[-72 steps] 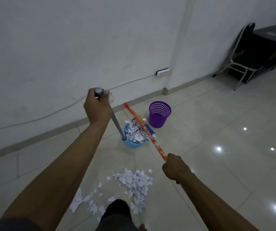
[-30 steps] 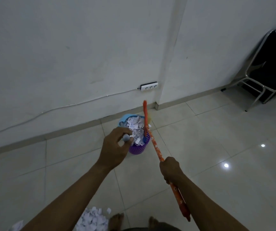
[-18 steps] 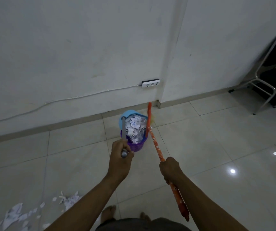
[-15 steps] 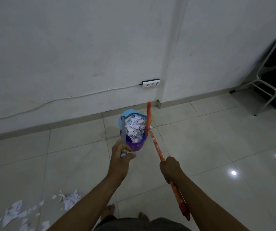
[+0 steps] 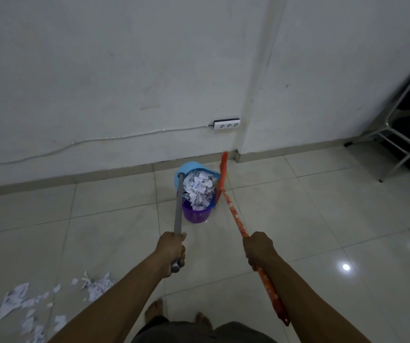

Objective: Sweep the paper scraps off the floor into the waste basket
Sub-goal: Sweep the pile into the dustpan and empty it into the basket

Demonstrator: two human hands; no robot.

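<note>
Two hands work: the left hand [image 5: 171, 252] curls round the pan [image 5: 186, 169] handle, the right hand [image 5: 258, 248] round the broom [image 5: 233, 212], its head just right of the basket [image 5: 196, 215]. The pan hangs tipped over the basket, mouth down, handle running straight back toward the person, scraps [image 5: 199, 188] heaped at the rim. Seemingly wider than the basket, it may spill paper past the rim or knock it over; loose scraps [image 5: 23, 303] lie well left.
</note>
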